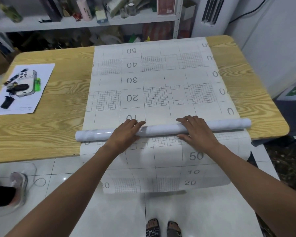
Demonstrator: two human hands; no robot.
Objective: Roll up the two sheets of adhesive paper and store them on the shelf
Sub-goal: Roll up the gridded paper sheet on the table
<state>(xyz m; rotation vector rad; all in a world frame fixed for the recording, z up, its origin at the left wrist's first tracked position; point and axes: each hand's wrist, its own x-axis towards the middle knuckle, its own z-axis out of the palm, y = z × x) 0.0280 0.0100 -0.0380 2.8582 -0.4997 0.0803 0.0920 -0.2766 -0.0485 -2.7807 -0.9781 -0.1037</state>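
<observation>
A sheet of adhesive paper [161, 79] lies grid side up across the wooden table [41, 134], printed with numbers 10 to 50. Its near part is wound into a glossy white roll [161, 130] lying crosswise near the table's front edge. My left hand [126, 132] and my right hand [195, 130] both lie over the roll's middle, fingers curved over its top. A second gridded sheet [161, 168] lies under the roll and hangs off the front edge toward the floor. The shelf [85, 23] stands behind the table, crowded with items.
On the table's left lies a white paper sheet [24, 89] bearing a phone, keys and small gadgets. A white appliance [210, 12] stands at the back right. Another person's shoe [18, 189] is on the tiled floor at left; my sandalled feet [162, 228] are below.
</observation>
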